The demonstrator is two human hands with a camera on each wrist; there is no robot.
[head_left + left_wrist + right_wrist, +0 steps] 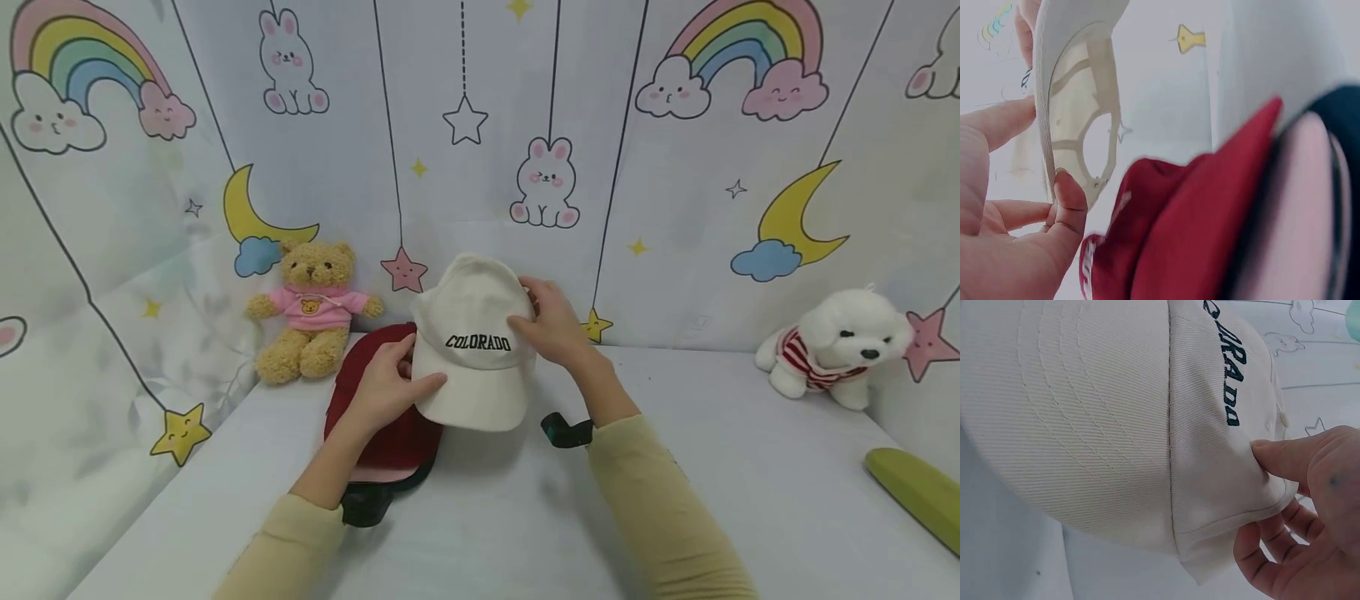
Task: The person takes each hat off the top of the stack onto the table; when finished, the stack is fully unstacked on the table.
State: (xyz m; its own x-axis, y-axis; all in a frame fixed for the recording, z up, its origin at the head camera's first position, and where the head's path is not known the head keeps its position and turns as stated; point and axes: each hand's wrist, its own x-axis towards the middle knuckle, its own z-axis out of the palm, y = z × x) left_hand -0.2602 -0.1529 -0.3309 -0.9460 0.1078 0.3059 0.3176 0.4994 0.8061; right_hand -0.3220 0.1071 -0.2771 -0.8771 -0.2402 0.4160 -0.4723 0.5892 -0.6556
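A cream baseball cap (480, 317) with dark COLORADO lettering is held up between both hands, its brim toward me. My left hand (390, 383) pinches the cap's left edge near the brim, thumb in front and fingers behind. On the opposite side my right hand (557, 323) grips the crown's edge, thumb on the outside, as the right wrist view shows. The left wrist view looks into the cap's hollow inside (1079, 94) and its back opening. Just left of it and below, partly covered by my left hand, lies a stack of caps with a dark red cap (397, 433) on top.
A teddy bear (311, 304) in a pink hoodie sits behind the stack at the left. A white toy dog (840, 346) sits at the back right, and a green object (915, 496) lies at the right edge. The patterned backdrop (465, 192) stands behind the white table (712, 467).
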